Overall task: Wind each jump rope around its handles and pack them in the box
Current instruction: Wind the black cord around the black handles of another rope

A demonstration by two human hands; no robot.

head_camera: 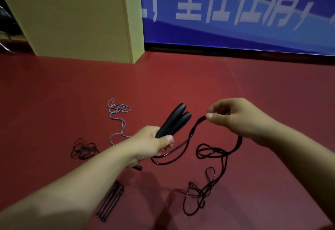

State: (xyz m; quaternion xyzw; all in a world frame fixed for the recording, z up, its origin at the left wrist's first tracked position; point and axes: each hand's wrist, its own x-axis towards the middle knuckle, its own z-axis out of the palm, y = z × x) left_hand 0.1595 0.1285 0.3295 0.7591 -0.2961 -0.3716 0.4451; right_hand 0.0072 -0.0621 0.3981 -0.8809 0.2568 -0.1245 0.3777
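Open red floor between the hands and the back wall, nothing lying on it; also bare at far right. Yellow box stands at back left against the blue banner, well apart from everything else. Left side cluttered: grey rope tangle, dark rope coil just below it. Near centre-bottom 2 thin black handles lie side by side. Black rope loops sprawl below the right hand, down to lower centre. Left hand with 2 thick handles fills the middle
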